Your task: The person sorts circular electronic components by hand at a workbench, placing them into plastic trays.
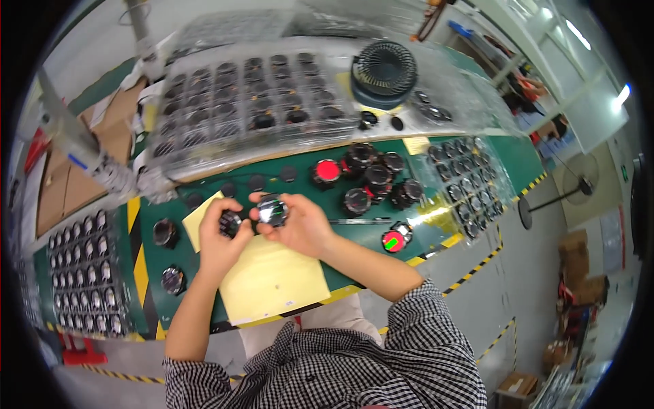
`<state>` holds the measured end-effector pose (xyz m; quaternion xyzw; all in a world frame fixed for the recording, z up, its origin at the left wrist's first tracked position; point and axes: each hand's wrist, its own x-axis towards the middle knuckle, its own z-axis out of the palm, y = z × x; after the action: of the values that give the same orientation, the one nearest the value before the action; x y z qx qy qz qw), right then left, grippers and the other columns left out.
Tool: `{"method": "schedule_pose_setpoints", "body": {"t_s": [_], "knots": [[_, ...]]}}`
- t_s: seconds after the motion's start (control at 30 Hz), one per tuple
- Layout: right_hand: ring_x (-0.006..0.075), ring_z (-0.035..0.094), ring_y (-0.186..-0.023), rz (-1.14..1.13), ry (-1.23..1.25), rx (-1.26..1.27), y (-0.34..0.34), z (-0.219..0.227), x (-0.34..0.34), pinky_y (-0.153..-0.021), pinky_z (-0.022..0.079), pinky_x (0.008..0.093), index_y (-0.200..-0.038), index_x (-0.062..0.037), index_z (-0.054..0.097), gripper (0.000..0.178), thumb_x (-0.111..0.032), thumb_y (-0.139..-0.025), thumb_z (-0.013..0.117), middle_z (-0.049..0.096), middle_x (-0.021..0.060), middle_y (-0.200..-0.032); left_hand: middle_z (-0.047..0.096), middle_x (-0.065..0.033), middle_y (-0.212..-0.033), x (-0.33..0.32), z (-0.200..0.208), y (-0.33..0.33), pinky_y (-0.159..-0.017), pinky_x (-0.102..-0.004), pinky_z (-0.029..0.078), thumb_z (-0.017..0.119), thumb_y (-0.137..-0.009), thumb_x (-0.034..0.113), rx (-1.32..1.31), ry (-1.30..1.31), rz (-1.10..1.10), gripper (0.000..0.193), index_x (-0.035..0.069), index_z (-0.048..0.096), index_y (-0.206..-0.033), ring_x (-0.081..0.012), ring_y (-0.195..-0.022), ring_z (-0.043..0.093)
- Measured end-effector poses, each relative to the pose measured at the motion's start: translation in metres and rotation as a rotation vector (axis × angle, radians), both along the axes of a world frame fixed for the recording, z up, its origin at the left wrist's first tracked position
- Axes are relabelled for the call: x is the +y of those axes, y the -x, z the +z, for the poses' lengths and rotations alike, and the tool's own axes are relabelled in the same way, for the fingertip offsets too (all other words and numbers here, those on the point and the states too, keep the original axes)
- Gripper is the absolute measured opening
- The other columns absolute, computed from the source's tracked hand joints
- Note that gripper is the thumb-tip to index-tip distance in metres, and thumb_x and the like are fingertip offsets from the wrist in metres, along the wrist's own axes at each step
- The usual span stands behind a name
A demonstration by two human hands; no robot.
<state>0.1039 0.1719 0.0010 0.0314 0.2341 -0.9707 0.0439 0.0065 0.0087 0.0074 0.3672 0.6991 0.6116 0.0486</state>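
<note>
Over the upper edge of a yellow sheet, my left hand is closed around a small black round part. Just beside it, my right hand grips a round part with a shiny, glass-like face, its face turned up. The two parts are close together but look apart. Left of my left hand stand two dark round housings, an upper one and a lower one. A black pen lies right of my right hand, near a round unit with a red and green face.
Stacked dark round units stand on the green table, one topped by a red disc. Clear trays of round parts lie left and right. Behind are a larger plastic-covered tray and a black fan.
</note>
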Motion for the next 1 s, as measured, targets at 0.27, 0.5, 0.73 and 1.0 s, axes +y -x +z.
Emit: {"method": "schedule_pose_setpoints", "body": {"t_s": [0.27,0.5,0.73,1.0], "knots": [[0.0207,0.058,-0.083,0.012,-0.015,-0.040,0.004,0.001,-0.005,-0.074,0.047,0.0311,-0.132,-0.0001,0.046,0.049,-0.033,-0.097,0.037,0.061,0.0122,-0.109,0.055,-0.0057,-0.087,-0.007,-0.006,0.002,-0.070,-0.0263,0.045,0.067,-0.071,0.001,-0.019,0.017,0.009,0.026,0.004,0.054,-0.093,-0.0151,-0.078,0.055],[0.0215,0.055,-0.084,0.000,-0.053,-0.066,0.003,0.002,-0.003,-0.075,0.046,0.0309,-0.135,0.0008,0.043,0.052,-0.032,-0.095,0.040,0.059,0.0126,-0.111,0.054,-0.0026,-0.091,-0.005,-0.006,0.002,-0.074,-0.0236,0.043,0.067,-0.073,-0.001,0.014,0.016,-0.027,0.028,0.004,0.053,-0.096,-0.0107,-0.082,0.052],[0.0221,0.054,-0.085,0.005,-0.042,-0.056,0.004,0.004,-0.005,-0.074,0.046,0.0306,-0.134,0.0007,0.043,0.050,-0.031,-0.095,0.039,0.058,0.0126,-0.111,0.053,-0.0018,-0.091,-0.007,-0.008,0.005,-0.073,-0.0225,0.042,0.067,-0.073,-0.001,-0.020,0.030,-0.014,0.027,0.003,0.053,-0.096,-0.0090,-0.081,0.051],[0.0214,0.053,-0.084,-0.003,-0.048,-0.065,0.004,0.005,-0.005,-0.073,0.046,0.0303,-0.135,0.0007,0.043,0.050,-0.031,-0.096,0.037,0.058,0.0125,-0.112,0.056,-0.0023,-0.086,-0.004,-0.010,0.004,-0.066,-0.0229,0.045,0.070,-0.072,0.003,-0.067,-0.051,0.027,0.027,0.004,0.055,-0.094,-0.0096,-0.075,0.054]]}}
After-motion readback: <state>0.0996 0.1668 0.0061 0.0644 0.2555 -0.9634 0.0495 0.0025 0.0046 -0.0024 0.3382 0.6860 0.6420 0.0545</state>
